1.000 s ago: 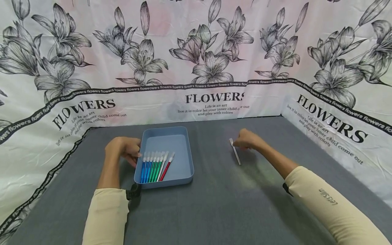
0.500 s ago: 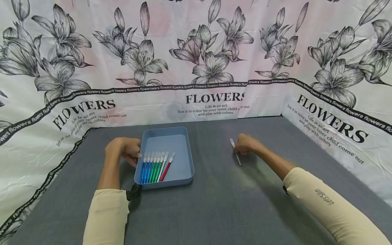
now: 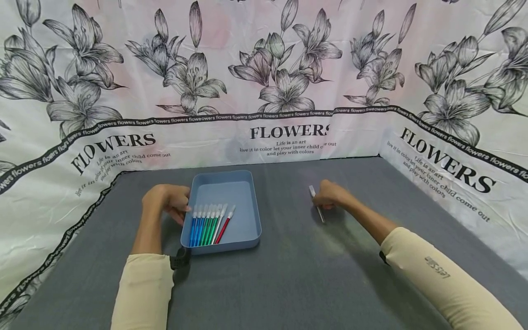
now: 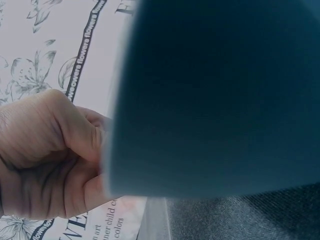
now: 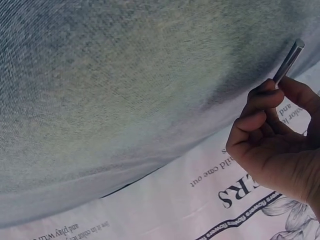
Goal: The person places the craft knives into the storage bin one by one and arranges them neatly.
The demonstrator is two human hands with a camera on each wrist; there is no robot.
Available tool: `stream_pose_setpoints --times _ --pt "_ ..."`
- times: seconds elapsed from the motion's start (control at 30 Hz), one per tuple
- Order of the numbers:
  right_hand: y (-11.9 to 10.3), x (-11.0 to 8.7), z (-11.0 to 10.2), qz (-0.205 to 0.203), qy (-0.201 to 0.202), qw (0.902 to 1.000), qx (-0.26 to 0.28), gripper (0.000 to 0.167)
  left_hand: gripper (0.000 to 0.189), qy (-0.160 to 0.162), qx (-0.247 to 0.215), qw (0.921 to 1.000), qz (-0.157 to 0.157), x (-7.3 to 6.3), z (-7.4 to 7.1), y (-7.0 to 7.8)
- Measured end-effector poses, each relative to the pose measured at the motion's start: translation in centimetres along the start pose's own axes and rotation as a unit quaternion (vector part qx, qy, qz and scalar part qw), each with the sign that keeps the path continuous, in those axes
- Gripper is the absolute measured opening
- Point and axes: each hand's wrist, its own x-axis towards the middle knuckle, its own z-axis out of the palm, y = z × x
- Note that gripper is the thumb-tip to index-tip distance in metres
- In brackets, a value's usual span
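My left hand (image 3: 171, 201) grips the left wall of a blue-grey tray (image 3: 243, 192); in the left wrist view the tray's dark outer side (image 4: 215, 110) hides its fingertips. Inside the tray, slim craft knives with clear caps lie side by side: several blue and green knives (image 3: 205, 227), a silver one (image 3: 217, 229), and a red one (image 3: 224, 229) set slightly apart. Off to the right, my right hand (image 3: 332, 195) pinches another silver craft knife (image 3: 312, 190) between thumb and fingers at about its middle. Its plain metal end (image 5: 295, 50) sticks out past the fingertips in the right wrist view.
A dark grey cloth (image 3: 280, 279) covers the table. White flower-printed curtain (image 3: 284, 137) closes off the back and both sides. The tray's right half has bare floor beside the red knife.
My right hand has shifted slightly toward me along the silver craft knife, from near its cap to its middle. The knife has barely moved; left hand and tray stay put.
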Motion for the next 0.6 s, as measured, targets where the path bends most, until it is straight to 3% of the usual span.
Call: stream_pose_setpoints --times 0.3,0.6 --pt "-2.1 -1.1 -0.6 -0.045 0.031 0.9985 -0.008 0.039 0.044 0.006 0.005 1.0000 0.003 -0.3 0.0 0.1" --pt "-5.5 -2.2 0.2 -0.077 0.028 0.9966 0.001 0.042 0.042 0.008 -0.003 1.0000 0.003 -0.2 0.3 0.1"
